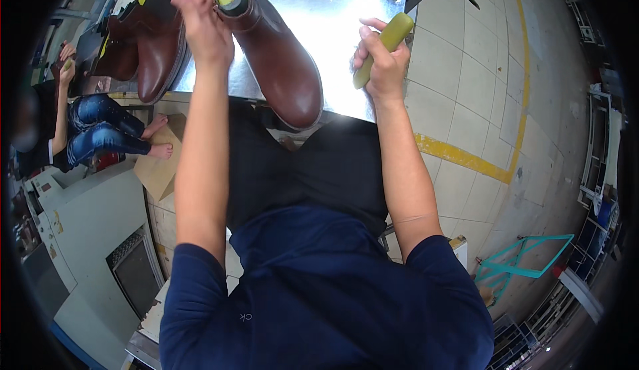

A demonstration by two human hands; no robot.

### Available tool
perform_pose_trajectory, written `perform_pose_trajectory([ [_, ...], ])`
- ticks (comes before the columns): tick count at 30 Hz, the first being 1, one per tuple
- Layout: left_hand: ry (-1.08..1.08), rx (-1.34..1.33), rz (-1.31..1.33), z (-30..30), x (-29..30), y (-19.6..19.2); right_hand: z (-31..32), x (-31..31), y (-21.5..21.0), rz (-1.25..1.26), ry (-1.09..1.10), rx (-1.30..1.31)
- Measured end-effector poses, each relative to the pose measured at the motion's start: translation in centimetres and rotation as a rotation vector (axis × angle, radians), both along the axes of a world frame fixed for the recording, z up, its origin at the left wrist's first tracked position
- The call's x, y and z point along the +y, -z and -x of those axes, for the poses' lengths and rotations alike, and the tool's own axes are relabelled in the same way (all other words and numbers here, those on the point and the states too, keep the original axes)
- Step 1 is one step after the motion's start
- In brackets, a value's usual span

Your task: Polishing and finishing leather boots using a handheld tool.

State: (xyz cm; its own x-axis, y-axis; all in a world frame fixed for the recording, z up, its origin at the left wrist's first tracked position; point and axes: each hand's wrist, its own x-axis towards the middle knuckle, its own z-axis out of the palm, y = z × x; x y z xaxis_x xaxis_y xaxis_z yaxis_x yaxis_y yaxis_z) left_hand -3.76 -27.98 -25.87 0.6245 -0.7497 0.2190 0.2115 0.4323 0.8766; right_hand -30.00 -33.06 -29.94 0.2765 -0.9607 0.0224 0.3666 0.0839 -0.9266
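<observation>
Across a shiny worktop (339, 43) slants a brown boot (286, 67), toe nearest, right of the spread-fingered left hand (208, 31), while the right hand (386, 67) grips a green bar (399, 29).

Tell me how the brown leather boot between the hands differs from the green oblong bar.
The glossy brown leather boot is larger than the green oblong bar. The boot has an opening; the bar looks solid. The right hand grips the bar; the boot is beside the left hand.

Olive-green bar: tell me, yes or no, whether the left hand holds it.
No, the right hand grips the olive-green bar.
</observation>
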Motion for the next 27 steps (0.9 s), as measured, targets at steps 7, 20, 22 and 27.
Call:
perform_pose_trajectory([
  [7, -0.011, -0.212, -0.138, -4.2, -2.8, 3.8, -0.1, 0.0, -0.2, -0.003, 0.016, -0.025],
  [20, -0.078, 0.087, 0.5, -2.2, 10.1, 8.6, -0.5, 9.7, -1.9, -0.127, 0.039, 0.156],
  [22, -0.069, 0.111, 0.505, -1.6, 10.2, 8.2, 0.2, 11.7, -2.2, -0.105, 0.077, 0.23],
  [27, 0.015, 0.364, 0.56, -0.9, 9.5, 6.4, -0.1, 12.7, -1.8, 0.067, 0.135, 0.359],
])
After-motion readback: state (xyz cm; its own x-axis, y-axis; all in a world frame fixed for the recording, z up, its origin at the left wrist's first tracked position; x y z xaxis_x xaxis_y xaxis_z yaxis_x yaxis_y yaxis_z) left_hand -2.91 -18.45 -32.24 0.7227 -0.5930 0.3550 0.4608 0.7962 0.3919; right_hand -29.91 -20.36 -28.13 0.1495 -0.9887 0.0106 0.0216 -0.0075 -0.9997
